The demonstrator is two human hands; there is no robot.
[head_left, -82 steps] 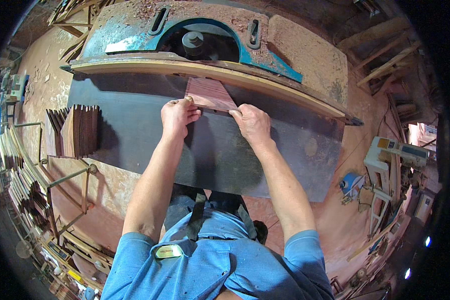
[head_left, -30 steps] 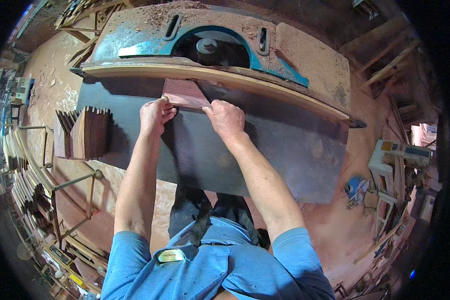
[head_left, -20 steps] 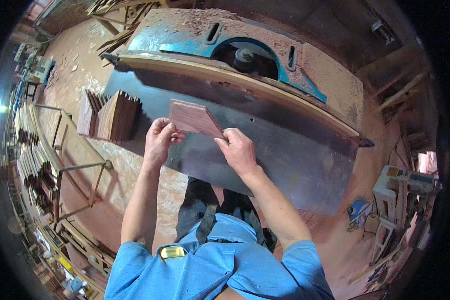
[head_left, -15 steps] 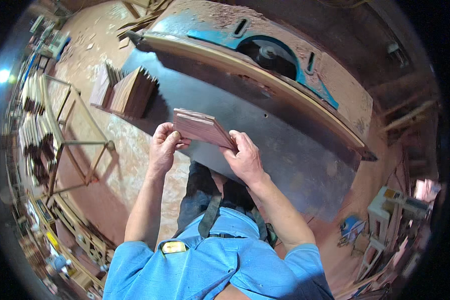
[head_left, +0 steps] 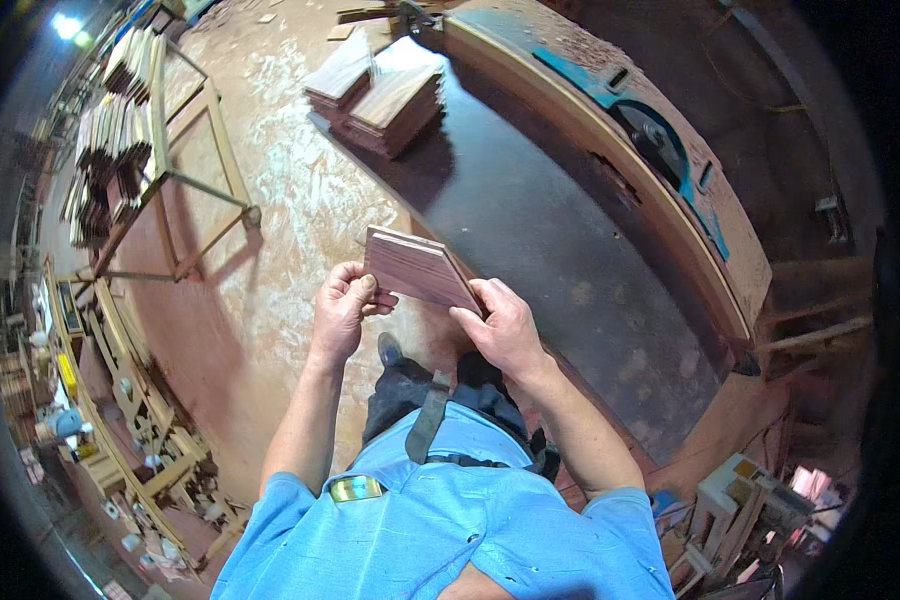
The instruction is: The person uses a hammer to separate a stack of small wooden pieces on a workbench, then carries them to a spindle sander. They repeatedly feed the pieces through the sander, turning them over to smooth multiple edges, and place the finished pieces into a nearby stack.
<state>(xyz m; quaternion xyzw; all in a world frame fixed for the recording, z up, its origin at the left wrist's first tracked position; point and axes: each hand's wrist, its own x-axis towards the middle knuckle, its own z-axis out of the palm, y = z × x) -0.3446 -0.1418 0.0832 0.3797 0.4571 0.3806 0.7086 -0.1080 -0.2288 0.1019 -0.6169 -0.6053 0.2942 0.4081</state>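
Note:
Between my two hands, in front of my body, are small dark reddish-brown wooden boards (head_left: 420, 275), apparently two laid face to face, with a paler edge on top. My left hand (head_left: 341, 305) pinches their left end between thumb and fingers. At the right end, my right hand (head_left: 502, 322) grips them with the thumb on the near side. The boards are held tilted in the air, beside the long edge of a dark metal machine table (head_left: 540, 255). Stacks of similar boards (head_left: 395, 100) lie on the table's far left end.
A long wooden fence (head_left: 610, 155) runs along the table; behind it are turquoise plates around a round dark disc (head_left: 652, 135) and sawdust. At the left, a wooden frame rack (head_left: 215, 150) stands by stacked boards (head_left: 115, 140). Scrap wood (head_left: 165, 450) fills the lower left.
My view and body have turned left, so the table and its stacks now sit further right. Both hands keep hold of the boards, which are now beside the table's edge rather than over it.

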